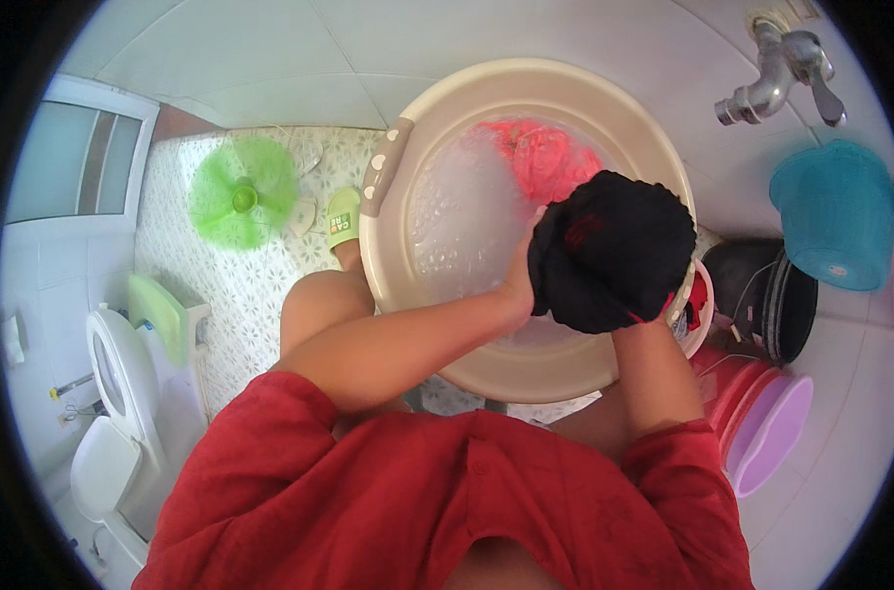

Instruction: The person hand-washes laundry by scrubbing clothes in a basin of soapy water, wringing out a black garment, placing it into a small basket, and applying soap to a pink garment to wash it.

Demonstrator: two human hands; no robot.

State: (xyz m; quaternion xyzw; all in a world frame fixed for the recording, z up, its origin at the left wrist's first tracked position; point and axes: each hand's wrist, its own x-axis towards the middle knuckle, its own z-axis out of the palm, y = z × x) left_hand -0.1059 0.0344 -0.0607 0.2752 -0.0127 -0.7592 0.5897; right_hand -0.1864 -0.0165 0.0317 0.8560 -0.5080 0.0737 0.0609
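Note:
A bunched wet-looking black garment (609, 251) with a bit of red on it is held up between my two hands, over the right side of a large beige basin (398, 265). My left hand (523, 264) presses against its left side, the fingers mostly behind the fabric. At its lower right, my right hand (643, 323) grips the bundle from below; the cloth covers nearly all its fingers. Sudsy water (457, 221) fills the basin. A bright pink-red cloth (543, 157) lies in the water beyond the garment.
A metal tap (776, 74) juts from the wall at upper right, above a teal bucket (830, 211). Black buckets (796, 305), a small basin with clothes (700, 305) and a purple basin (773, 433) stand at right. A green fan (243, 197) and a toilet (122, 369) are at left.

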